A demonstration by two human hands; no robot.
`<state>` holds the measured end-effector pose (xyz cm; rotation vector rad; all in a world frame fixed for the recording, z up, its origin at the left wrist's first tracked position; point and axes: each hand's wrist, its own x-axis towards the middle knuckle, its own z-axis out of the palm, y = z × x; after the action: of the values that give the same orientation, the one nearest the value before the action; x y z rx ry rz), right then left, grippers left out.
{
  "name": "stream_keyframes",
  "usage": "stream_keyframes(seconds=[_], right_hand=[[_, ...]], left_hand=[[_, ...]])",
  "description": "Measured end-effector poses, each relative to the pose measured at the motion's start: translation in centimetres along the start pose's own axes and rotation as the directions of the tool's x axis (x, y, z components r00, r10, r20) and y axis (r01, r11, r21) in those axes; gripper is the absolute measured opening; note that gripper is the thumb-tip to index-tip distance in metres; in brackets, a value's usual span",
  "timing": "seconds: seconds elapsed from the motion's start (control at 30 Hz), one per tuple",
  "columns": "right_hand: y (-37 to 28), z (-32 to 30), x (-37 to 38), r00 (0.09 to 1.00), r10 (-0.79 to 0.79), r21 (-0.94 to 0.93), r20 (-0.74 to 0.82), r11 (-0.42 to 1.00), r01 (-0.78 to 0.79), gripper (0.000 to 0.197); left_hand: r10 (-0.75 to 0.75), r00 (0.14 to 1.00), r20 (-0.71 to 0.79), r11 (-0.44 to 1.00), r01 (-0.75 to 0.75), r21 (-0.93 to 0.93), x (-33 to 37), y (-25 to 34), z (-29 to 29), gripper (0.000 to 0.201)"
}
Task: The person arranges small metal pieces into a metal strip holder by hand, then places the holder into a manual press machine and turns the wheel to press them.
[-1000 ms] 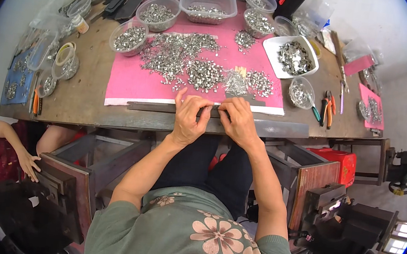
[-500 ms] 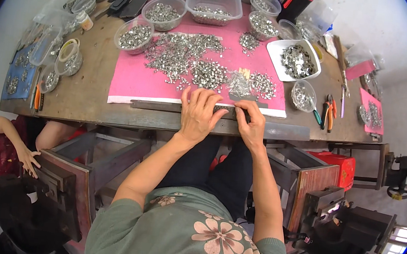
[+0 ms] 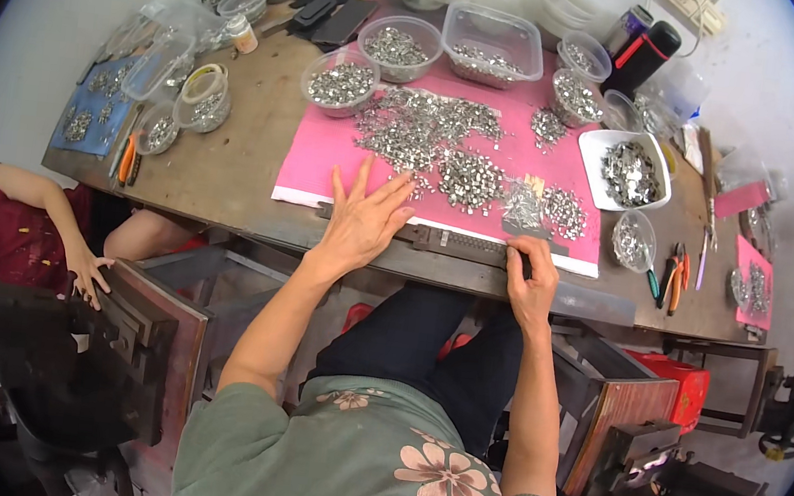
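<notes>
The long, dark metal bar with a row of small notches (image 3: 461, 244) lay along the front edge of the bright pink rectangular mat (image 3: 316, 165), in the head view. The left hand (image 3: 360, 224) reached over the mat's front edge towards its left, fingers spread wide and gripping nothing visible, fingertips beside the broad scatter of small silver metal pieces (image 3: 421, 125) on the mat. The right hand (image 3: 533, 278) was at the mat's front edge towards its right, fingers curled, thumb and forefinger drawn together at the bar; whether they pinched anything could not be told. On the mat, near its front edge, were a dense heap of silver metal pieces (image 3: 470, 180) and a pile of thin silver pins (image 3: 522, 206). Right of the mat lay orange-handled pliers (image 3: 677, 280); well left of it sat a person in a dark red top (image 3: 22, 230).
</notes>
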<state>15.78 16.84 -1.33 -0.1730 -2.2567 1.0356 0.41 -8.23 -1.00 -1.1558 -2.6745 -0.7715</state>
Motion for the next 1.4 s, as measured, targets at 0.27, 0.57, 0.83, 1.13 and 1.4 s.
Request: stream_keyframes(seconds=[0.27, 0.57, 0.83, 1.13, 1.4], right_hand=[[-1.5, 2.7, 3.7, 0.98, -0.179, -0.09, 0.09, 0.978, 0.187, 0.011], [-1.8, 10.6, 6.7, 0.935, -0.258, -0.33, 0.245, 0.884, 0.33, 0.013], [-2.2, 9.5, 6.8, 0.937, -0.194, -0.231, 0.29, 0.936, 0.265, 0.004], [-2.5, 8.8, 6.7, 0.95, -0.189, -0.188, 0.247, 0.953, 0.238, 0.005], [-2.2, 9.4, 7.1, 0.927, -0.243, -0.271, 0.284, 0.907, 0.321, 0.005]], left_hand=[[-0.055, 0.993, -0.1, 0.97, 0.03, -0.242, -1.1, -2.3, -1.2, 0.026], [-0.047, 0.954, -0.296, 0.997, 0.025, -0.076, 1.1, -2.6, -1.3, 0.008], [0.026, 0.971, -0.238, 0.998, -0.037, -0.043, 2.3, -2.7, -0.1, 0.01], [0.057, 0.981, -0.184, 0.998, -0.064, -0.029, 2.4, -2.8, -0.1, 0.012], [0.075, 0.971, -0.227, 0.973, -0.121, -0.197, 1.8, 1.3, 0.0, 0.006]])
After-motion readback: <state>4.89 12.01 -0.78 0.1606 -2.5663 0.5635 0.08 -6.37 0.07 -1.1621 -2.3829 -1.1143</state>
